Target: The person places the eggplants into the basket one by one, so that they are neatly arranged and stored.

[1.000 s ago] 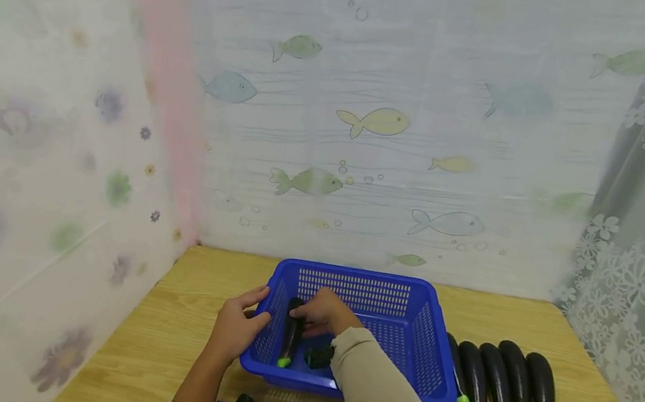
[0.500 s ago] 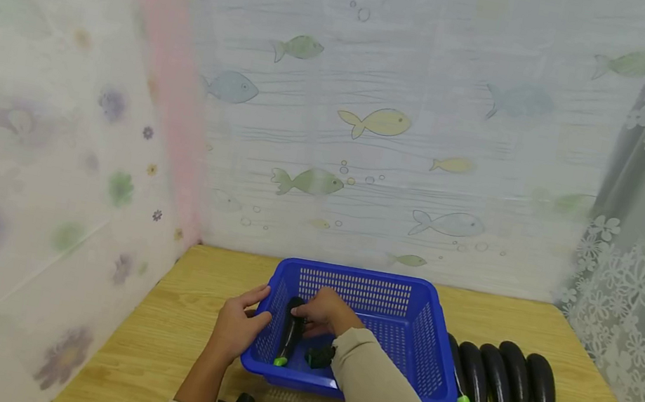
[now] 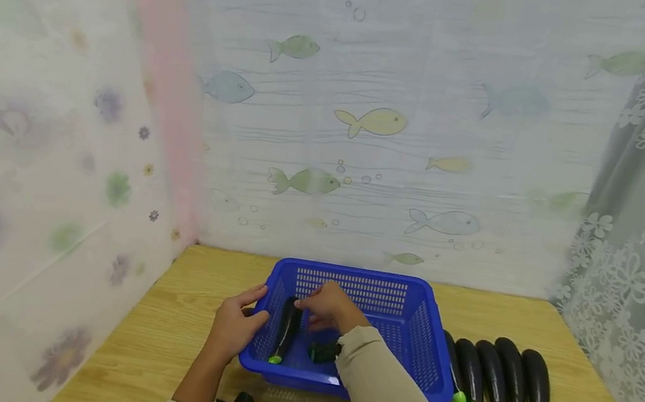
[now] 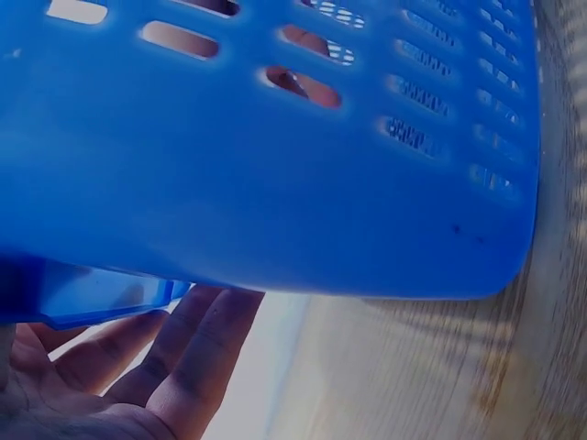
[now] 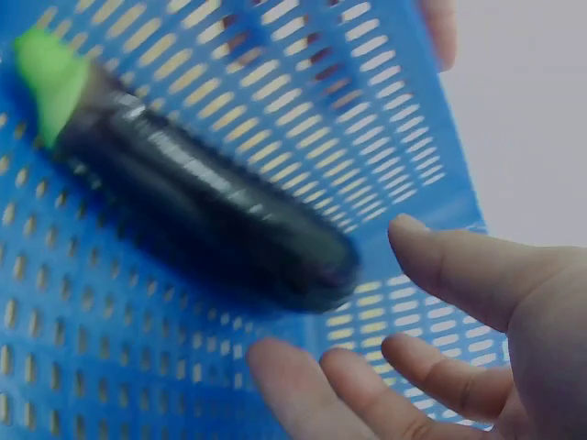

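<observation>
wood-grain table (image 3: 151, 343); fish-print backdrop (image 3: 376, 188). eggplant (image 3: 286, 331) lies in blue basket (image 3: 293, 373), left side. my right hand (image 3: 333, 307), earlier on it, is now spread clear; my left hand (image 3: 236, 325), fingers extended, touches basket.

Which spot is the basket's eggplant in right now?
Head view: the eggplant lies inside the blue basket along its left wall, between the left hand outside and the right hand inside.

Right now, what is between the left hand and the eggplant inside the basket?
The basket's side wall separates the left hand from the eggplant, in the head view.
</observation>
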A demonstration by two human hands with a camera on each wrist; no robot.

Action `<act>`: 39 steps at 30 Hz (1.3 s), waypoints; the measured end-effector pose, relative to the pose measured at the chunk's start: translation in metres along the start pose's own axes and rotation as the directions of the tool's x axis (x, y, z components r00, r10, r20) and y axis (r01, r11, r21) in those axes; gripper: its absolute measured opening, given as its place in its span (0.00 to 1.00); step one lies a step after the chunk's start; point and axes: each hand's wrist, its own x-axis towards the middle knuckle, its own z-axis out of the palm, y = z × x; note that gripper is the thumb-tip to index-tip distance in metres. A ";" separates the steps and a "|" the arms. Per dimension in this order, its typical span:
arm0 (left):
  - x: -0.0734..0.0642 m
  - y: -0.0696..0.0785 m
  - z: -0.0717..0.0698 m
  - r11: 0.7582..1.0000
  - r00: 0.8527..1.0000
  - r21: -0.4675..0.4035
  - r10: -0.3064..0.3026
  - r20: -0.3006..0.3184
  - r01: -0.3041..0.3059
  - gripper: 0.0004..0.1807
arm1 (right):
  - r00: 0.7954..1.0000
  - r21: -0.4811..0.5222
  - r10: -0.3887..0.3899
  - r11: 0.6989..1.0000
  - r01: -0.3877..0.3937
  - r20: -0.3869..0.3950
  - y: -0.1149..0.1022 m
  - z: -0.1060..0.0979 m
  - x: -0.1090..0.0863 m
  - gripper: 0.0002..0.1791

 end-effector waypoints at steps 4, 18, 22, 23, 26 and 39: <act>0.000 0.000 0.000 1.000 1.000 -0.005 -0.009 0.002 0.009 0.30 | 1.000 0.018 -0.017 1.000 0.017 0.003 -0.006 -0.006 -0.003 0.30; 0.000 -0.001 0.002 1.000 1.000 -0.017 0.004 -0.009 -0.005 0.30 | 0.993 -0.014 -0.108 0.994 0.109 0.050 -0.025 -0.029 -0.027 0.33; 0.000 -0.001 0.001 1.000 1.000 -0.010 -0.008 -0.013 0.008 0.31 | 0.992 -0.040 -0.122 0.992 0.124 0.043 -0.025 -0.038 -0.034 0.33; 0.000 -0.001 0.001 1.000 1.000 -0.008 -0.009 -0.015 0.009 0.31 | 0.991 -0.044 -0.126 0.991 0.128 0.047 -0.025 -0.040 -0.036 0.33; 0.000 0.000 0.000 1.000 1.000 -0.004 -0.013 -0.021 0.013 0.31 | 0.988 -0.054 -0.144 0.988 0.147 0.050 -0.023 -0.047 -0.041 0.34; -0.002 0.003 0.002 1.000 1.000 0.000 -0.017 -0.019 0.017 0.31 | 0.974 -0.219 -0.226 0.951 0.219 -0.005 -0.007 -0.100 -0.071 0.30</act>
